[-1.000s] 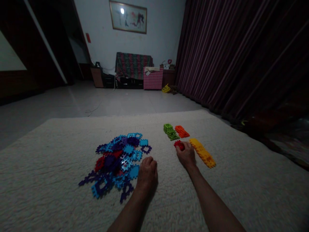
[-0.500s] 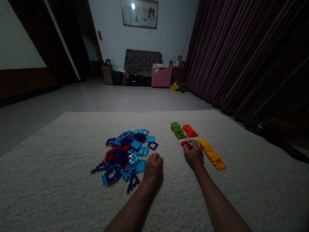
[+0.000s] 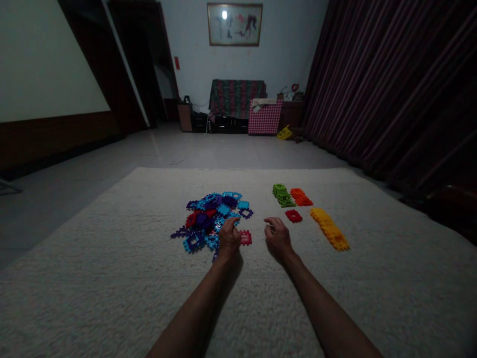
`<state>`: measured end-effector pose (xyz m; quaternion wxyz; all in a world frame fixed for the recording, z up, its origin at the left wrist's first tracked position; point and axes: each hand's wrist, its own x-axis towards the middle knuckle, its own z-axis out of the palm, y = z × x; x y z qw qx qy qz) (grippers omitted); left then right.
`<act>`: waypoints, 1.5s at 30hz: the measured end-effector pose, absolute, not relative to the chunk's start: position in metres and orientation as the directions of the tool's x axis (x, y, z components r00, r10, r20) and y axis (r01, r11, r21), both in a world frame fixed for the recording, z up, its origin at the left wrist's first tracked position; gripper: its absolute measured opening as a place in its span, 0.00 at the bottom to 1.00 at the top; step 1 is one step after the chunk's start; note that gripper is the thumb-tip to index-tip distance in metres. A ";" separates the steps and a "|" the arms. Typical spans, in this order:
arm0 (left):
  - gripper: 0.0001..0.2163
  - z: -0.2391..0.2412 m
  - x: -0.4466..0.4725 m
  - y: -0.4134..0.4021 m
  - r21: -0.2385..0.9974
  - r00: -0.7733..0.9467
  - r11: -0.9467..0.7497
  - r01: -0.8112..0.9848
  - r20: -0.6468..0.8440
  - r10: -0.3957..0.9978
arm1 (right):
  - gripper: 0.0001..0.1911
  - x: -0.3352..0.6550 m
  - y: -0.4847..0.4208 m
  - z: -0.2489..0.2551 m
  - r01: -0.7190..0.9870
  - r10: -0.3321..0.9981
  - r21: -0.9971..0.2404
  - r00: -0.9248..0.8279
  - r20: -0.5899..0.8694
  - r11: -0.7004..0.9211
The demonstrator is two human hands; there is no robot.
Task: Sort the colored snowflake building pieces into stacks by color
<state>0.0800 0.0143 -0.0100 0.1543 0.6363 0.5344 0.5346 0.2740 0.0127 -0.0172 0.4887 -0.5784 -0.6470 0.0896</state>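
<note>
My left hand (image 3: 230, 237) is at the right edge of a heap of interlocking plastic pieces (image 3: 203, 219), mostly blue and purple with some red. Its fingers are bent but apart, and I see nothing held in them. Close against its right side is a pinkish-red square piece (image 3: 246, 237) with a cut-out middle. My right hand (image 3: 278, 236) hovers over the rug with curled, parted fingers and nothing in them. Beyond it lies a red square piece (image 3: 293, 216), below the green row (image 3: 283, 196) and orange row (image 3: 301, 197). A longer yellow row (image 3: 330, 228) lies to the right.
A pale rug (image 3: 130, 278) lies under everything, with grey floor tiles (image 3: 149, 149) beyond. Dark curtains (image 3: 354, 74) hang on the right. Against the far wall stand a cloth-draped item (image 3: 237, 97) and a red checked box (image 3: 264, 118).
My right hand has let go of the red piece and moved back left. The pinkish-red piece now shows beside my left hand. The camera view has turned slightly left.
</note>
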 end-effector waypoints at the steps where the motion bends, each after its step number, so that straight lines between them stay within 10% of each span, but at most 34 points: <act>1: 0.21 -0.011 0.076 0.010 0.755 -0.134 -0.387 0.530 0.525 0.841 | 0.16 0.265 0.007 -0.017 0.641 0.848 -0.688 0.107 0.519 0.340; 8: 0.12 -0.024 0.070 -0.021 0.583 0.039 -0.426 0.692 0.560 0.828 | 0.25 0.227 -0.021 -0.018 0.714 0.848 -0.527 -0.179 0.499 0.460; 19: 0.11 -0.019 0.075 -0.027 0.444 0.128 -0.379 0.812 0.497 0.858 | 0.11 0.226 -0.025 -0.006 0.771 0.849 -0.430 -0.260 0.459 0.469; 35: 0.12 -0.011 0.078 -0.032 0.331 0.127 -0.244 0.912 0.339 0.932 | 0.26 0.234 -0.017 -0.013 0.916 0.889 -0.390 0.100 0.447 0.093; 45: 0.14 0.000 0.093 -0.007 0.292 0.177 -0.238 0.926 0.221 0.959 | 0.24 0.248 -0.001 -0.022 0.789 0.785 -0.580 0.224 0.578 0.202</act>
